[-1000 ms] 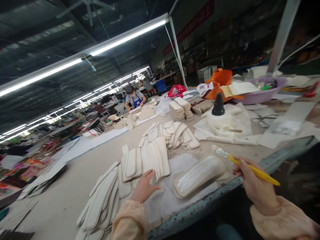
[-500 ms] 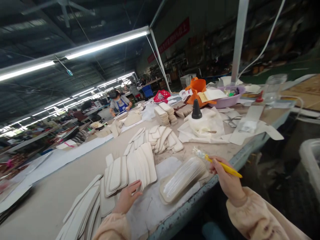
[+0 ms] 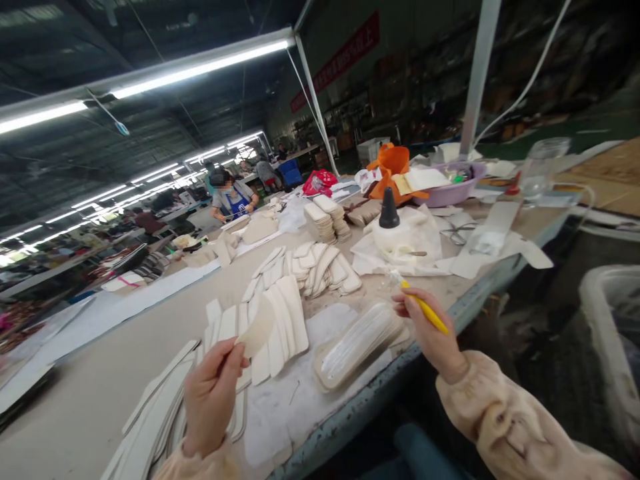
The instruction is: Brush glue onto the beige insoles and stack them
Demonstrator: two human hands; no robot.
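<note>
In the head view, your left hand (image 3: pixel 213 390) pinches one end of a pale piece (image 3: pixel 259 327) between thumb and fingers, its far end over the fanned pieces (image 3: pixel 287 320); you cannot tell from here whether it touches them. Your right hand (image 3: pixel 430 333) is closed round the yellow handle of a brush (image 3: pixel 425 308), whose white-smeared tip points away from you, near the white tub (image 3: pixel 393 239) with the black cone (image 3: pixel 389 212). The streaked stack (image 3: pixel 357 343) lies between your hands, on the white sheet (image 3: pixel 265 427) near the table edge (image 3: pixel 350 417). Its streaks look wet, so a sleeve or the brush brushing over them could smear them. Because you grip the piece only at its end, it could bend, slip, or drag its neighbours out of their fan. A loaded tip could also drip on the table, and a knock could push the stack toward the edge.
</note>
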